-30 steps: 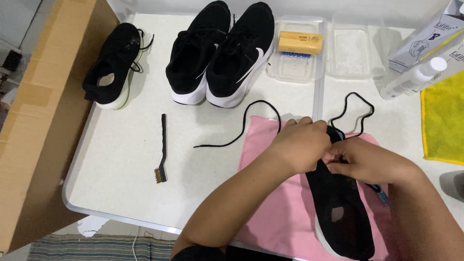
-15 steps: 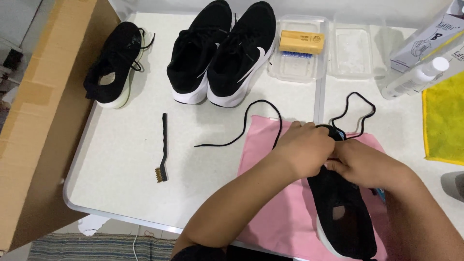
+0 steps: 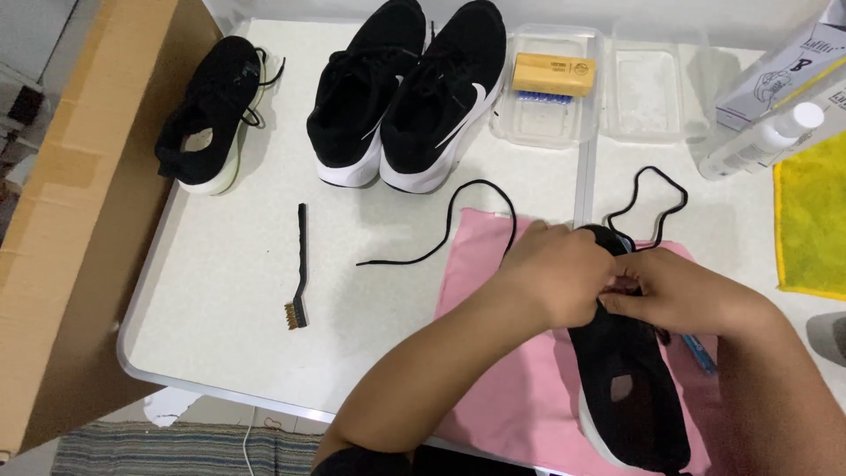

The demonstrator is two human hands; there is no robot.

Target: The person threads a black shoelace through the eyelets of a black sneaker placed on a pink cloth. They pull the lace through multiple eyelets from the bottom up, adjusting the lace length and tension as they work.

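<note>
I see the left hand [image 3: 564,273] and right hand [image 3: 674,295] both closed on the black shoe [image 3: 630,388], fingers pinched at its lace area. The shoe lies on the pink cloth [image 3: 493,353] on the white table [image 3: 211,291]. One clear tray [image 3: 546,123] contains a wooden brush [image 3: 555,75]; I can see nothing in the adjacent clear tray [image 3: 648,92]

— What's nearest on the tabletop [image 3: 220,264]?
— A cloth [image 3: 493,353], with a shoe [image 3: 630,388] on it, both hands on its far end: left hand [image 3: 564,273], right hand [image 3: 674,291] beside it.
— And its lace [image 3: 458,225]?
— Trails left off the cloth.
— Further left?
— A small brush [image 3: 300,269]. Behind it a lone shoe [image 3: 207,115], then a pair [image 3: 405,92].
— Right of the pair?
— Two trays [image 3: 595,88], a block brush [image 3: 553,74] in the left one.
</note>
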